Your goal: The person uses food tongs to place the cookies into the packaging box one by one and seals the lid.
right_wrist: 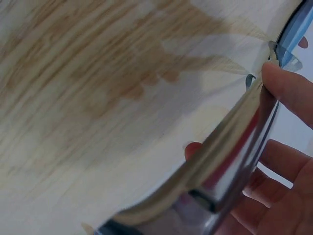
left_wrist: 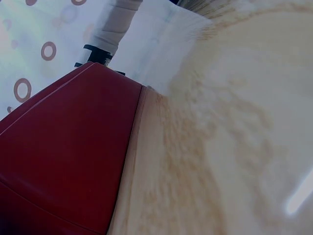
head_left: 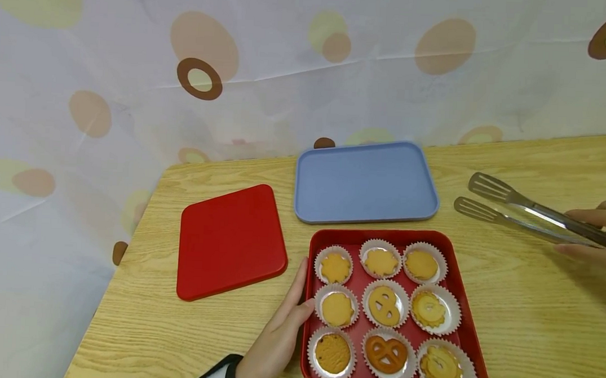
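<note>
A red square box [head_left: 465, 286] holds rows of biscuits in white paper cups, among them a brown pretzel-shaped biscuit [head_left: 386, 354] at the front. Against the box's left side rests my left hand [head_left: 276, 329], its fingers extended along the wall and the thumb at the rim. The left wrist view shows the box's red wall [left_wrist: 73, 142] but not the fingers. At the far right, my right hand [head_left: 598, 233] grips metal tongs [head_left: 540, 213] by the handle end. Their slotted tips stand apart with nothing between them. Thumb and fingers hold the tongs [right_wrist: 230, 152] in the right wrist view.
Behind the box lies a blue tray [head_left: 366, 183], close to the patterned cloth [head_left: 266, 97] at the table's back edge. A flat red lid [head_left: 232, 242] lies to the left of the box. Wood-grain table [head_left: 531, 312] extends between the box and the right hand.
</note>
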`<state>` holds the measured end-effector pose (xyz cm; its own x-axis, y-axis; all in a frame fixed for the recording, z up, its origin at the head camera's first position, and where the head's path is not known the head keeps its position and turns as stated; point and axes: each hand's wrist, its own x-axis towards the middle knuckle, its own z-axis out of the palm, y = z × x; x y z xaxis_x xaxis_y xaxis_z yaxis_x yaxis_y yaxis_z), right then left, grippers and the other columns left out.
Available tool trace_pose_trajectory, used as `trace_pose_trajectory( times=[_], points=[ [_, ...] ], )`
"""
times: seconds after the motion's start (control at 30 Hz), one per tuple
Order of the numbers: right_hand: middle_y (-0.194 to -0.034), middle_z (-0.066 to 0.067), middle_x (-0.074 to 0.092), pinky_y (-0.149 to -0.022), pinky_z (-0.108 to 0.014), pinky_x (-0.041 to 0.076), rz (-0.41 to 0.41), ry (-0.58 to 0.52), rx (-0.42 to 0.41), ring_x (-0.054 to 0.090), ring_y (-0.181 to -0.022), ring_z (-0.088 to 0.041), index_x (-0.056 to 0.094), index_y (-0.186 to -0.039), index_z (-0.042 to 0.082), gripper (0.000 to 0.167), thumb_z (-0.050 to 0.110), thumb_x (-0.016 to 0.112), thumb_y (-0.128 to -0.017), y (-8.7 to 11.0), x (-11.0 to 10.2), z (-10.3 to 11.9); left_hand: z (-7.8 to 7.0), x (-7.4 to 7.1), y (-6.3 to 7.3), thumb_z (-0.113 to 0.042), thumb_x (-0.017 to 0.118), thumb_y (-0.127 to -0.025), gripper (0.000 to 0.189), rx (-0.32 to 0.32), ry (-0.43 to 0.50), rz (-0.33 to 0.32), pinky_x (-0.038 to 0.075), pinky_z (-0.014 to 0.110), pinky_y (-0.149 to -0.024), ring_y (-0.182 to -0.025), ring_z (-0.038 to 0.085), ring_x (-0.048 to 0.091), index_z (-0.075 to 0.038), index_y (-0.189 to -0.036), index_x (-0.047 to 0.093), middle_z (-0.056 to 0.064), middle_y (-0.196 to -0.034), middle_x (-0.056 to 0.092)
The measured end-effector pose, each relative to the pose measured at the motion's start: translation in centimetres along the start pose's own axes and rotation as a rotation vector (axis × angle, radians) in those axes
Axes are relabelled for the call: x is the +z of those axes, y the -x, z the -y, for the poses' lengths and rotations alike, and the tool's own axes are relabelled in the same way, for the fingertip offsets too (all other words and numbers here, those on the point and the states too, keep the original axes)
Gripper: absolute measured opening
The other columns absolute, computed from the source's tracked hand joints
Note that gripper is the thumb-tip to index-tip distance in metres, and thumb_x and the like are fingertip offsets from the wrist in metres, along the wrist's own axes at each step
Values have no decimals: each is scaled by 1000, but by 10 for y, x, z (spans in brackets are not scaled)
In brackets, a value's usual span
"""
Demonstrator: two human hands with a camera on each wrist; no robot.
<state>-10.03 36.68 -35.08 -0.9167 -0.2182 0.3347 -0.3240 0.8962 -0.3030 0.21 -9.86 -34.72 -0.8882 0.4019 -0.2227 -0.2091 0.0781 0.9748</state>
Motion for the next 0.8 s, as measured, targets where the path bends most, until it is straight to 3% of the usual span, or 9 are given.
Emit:
trace_pose_trajectory(
  times=[0.2, 0.3, 0.43, 0.63, 0.8],
  points=[
    [-62, -12, 54, -41, -9, 33, 9, -55, 4, 32, -49, 12, 62, -94, -21, 85, 54, 86, -60, 0, 5, -3, 0, 0, 0, -19, 32, -105, 61, -9, 9, 1, 0, 50, -116, -147, 18, -6, -26, -157, 0, -6, -162, -2],
    [-63, -13, 54, -41, -11, 34, 25, -84, 26, 33, -50, 10, 61, -95, -21, 82, 48, 89, -59, 2, 7, -5, -1, 1, 0, -19, 32, -105, 61, -18, 13, -2, 1, 51, -116, -148, 19, -6, -26, -157, 1, -6, -162, -2],
    [-63, -16, 54, -42, -10, 35, 32, -97, -10, 33, -53, 12, 59, -94, -23, 87, 49, 89, -57, 3, 10, -9, 0, 1, 0, -19, 32, -105, 61, -17, 11, -1, 0, 51, -116, -147, 19, -6, -26, -157, 0, -6, -162, -2],
    [-62, -12, 57, -43, -8, 35, 40, -56, -62, 34, -56, 15, 60, -92, -23, 89, 50, 90, -50, 3, 13, -12, 0, 1, 0, -19, 32, -105, 61, 10, 1, 3, -2, 52, -116, -147, 18, -8, -24, -157, 0, -4, -163, -4],
    [-64, -8, 56, -43, -15, 37, 111, 32, -23, 36, -51, 8, 60, -94, -21, 92, 55, 88, -50, 0, 10, -10, 0, 0, -1, -19, 32, -105, 61, 21, -5, 8, -3, 50, -116, -146, 17, -8, -23, -157, -1, -4, -163, -5]
  ],
)
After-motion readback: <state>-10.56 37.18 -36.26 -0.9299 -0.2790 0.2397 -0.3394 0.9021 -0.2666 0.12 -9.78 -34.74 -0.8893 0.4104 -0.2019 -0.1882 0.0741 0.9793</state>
